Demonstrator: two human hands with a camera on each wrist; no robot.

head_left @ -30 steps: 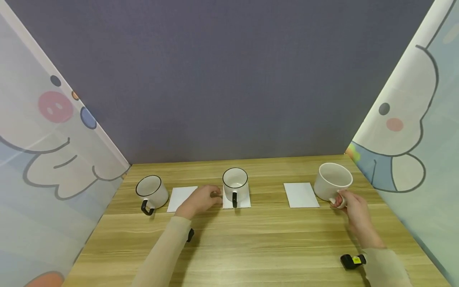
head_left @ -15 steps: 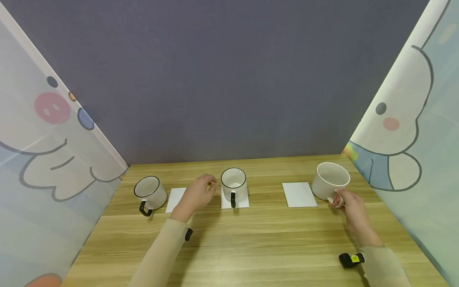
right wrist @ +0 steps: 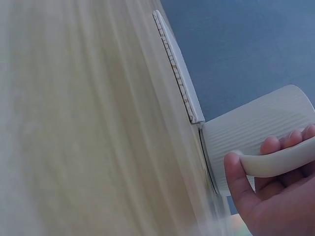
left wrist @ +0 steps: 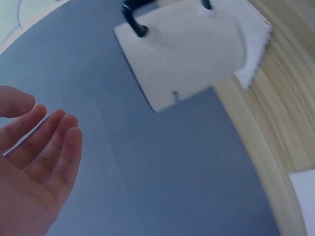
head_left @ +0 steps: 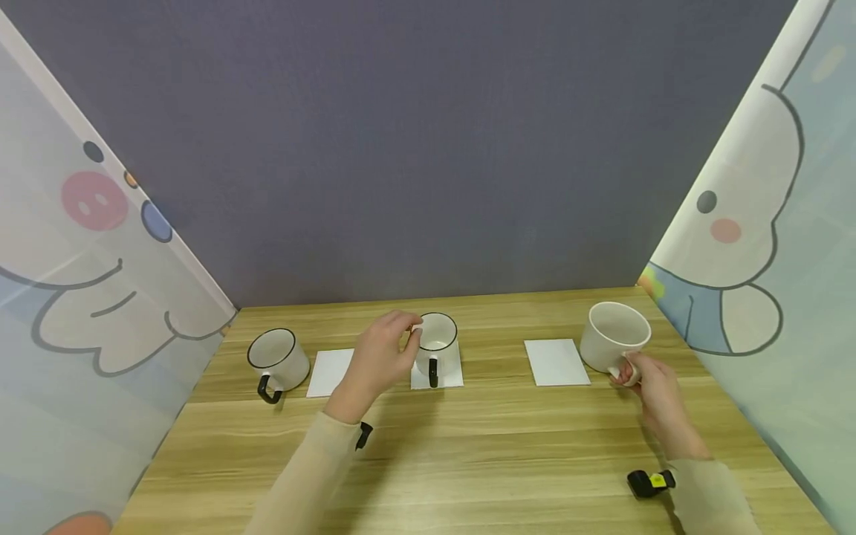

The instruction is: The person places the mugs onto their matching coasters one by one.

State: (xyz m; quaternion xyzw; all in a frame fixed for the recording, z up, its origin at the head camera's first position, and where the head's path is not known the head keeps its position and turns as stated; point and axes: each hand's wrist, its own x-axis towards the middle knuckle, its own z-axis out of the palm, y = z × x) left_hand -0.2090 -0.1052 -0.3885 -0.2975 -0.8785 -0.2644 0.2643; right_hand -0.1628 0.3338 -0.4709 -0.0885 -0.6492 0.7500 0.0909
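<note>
In the head view, my right hand (head_left: 662, 397) grips the handle of a plain white mug (head_left: 611, 338) at the right. The right wrist view shows this ribbed mug (right wrist: 256, 125) upright on the table, with fingers curled round its handle. My left hand (head_left: 380, 357) is raised beside the middle mug (head_left: 440, 334), which is white with a black rim and black handle and stands on a white square. In the left wrist view, the left hand (left wrist: 42, 162) has relaxed fingers and holds nothing, apart from the middle mug (left wrist: 192, 54).
Another black-rimmed mug (head_left: 281, 360) stands at the left, beside a white square (head_left: 329, 371) partly behind the left hand. A second white square (head_left: 557, 362), with a corrugated edge, lies left of the gripped mug. A dark panel (head_left: 428, 148) closes off the table's (head_left: 481, 446) back.
My left hand has lifted from beside the middle mug's base and shifted up and right towards its rim. The right hand keeps its grip on the handle; the mugs stay put.
</note>
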